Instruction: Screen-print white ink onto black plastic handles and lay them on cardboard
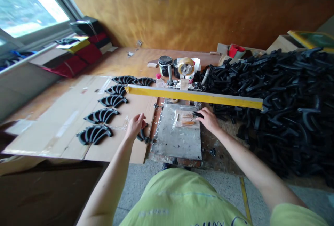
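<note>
Shirt [182, 198] closest. Right hand [208, 119] pinches black part [196, 114] at jig [179, 123]. Left hand [135, 126] by handle [141, 136], can't tell if gripping.

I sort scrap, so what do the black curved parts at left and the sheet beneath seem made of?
Black curved parts: probably moulded plastic, satin; smooth repeated shapes catch soft highlights, though coated metal is possible. Sheet: apparently cardboard, matte tan, creased and taped.

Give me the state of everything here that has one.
Left hand, curled
Right hand, pinching a black piece
Curved black parts, fanned in rows
Cardboard sheet, laid flat
Black pile, loosely heaped
Pink-capped bottle, upright, cap on
Yellow bar, crosswise
Black jar, upright; lid unclear
</note>
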`<control>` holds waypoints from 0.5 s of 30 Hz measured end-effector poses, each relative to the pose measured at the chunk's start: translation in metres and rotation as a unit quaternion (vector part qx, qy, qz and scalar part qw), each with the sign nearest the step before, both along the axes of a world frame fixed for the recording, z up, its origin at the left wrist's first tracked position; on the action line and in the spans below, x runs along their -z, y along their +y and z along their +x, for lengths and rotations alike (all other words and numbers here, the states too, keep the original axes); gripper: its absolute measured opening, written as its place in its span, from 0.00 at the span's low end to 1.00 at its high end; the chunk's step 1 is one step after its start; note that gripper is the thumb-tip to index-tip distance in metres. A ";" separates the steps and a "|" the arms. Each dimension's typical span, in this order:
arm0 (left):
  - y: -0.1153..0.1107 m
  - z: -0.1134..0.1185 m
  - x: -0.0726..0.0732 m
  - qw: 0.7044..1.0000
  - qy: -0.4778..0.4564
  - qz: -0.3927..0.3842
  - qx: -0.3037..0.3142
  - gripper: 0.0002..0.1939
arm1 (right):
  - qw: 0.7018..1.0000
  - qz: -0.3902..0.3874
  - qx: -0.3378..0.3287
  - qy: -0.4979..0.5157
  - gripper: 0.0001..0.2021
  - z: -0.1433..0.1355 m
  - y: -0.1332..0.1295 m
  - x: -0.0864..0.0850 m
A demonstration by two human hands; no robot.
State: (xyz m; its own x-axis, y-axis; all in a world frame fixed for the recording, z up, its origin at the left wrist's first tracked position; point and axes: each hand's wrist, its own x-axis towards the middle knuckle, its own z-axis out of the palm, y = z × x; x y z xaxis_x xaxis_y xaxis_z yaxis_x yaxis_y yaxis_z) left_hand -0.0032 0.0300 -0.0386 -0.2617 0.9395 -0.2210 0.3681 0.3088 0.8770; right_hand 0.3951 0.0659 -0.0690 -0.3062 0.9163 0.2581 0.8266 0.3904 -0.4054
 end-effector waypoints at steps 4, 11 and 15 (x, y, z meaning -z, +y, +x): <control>0.025 0.051 -0.065 0.975 -0.166 0.150 -0.003 0.23 | 0.994 0.021 -0.105 0.024 0.09 -0.062 0.001 0.013; 0.031 0.090 -0.112 0.929 -0.282 0.239 -0.009 0.19 | 0.991 0.018 -0.129 -0.035 0.13 -0.073 -0.004 0.020; 0.023 0.093 -0.111 0.939 -0.263 0.223 -0.010 0.21 | 0.990 0.007 -0.128 -0.054 0.17 -0.068 -0.006 0.009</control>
